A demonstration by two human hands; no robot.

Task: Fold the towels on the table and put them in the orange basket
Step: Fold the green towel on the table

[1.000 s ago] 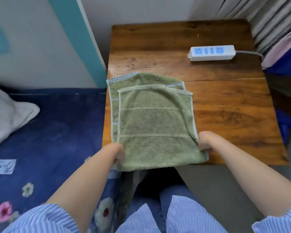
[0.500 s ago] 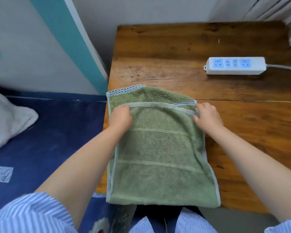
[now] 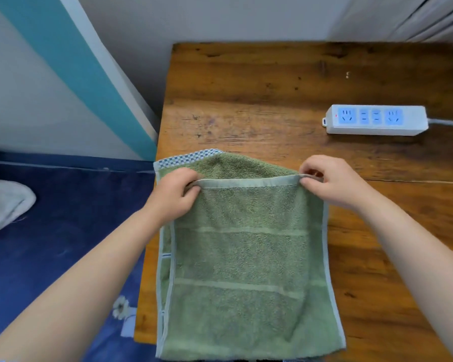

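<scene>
A green towel (image 3: 246,257) lies folded over itself at the left front of the wooden table (image 3: 272,87), its near end hanging at the table's front edge. A lower layer with a blue checked border (image 3: 188,158) sticks out beyond the top layer's far hem. My left hand (image 3: 174,194) pinches the far left corner of the top layer. At the far right corner, my right hand (image 3: 332,181) pinches the hem. The orange basket is not in view.
A white power strip (image 3: 374,122) with blue sockets lies at the right of the table, its cable running off right. A dark blue flowered bedcover (image 3: 63,231) lies left of the table, with a white pillow (image 3: 3,205) on it. A wall stands behind.
Both hands went from the towel's near edge to the far hem of the top layer and now pinch its two far corners. The view has moved closer.
</scene>
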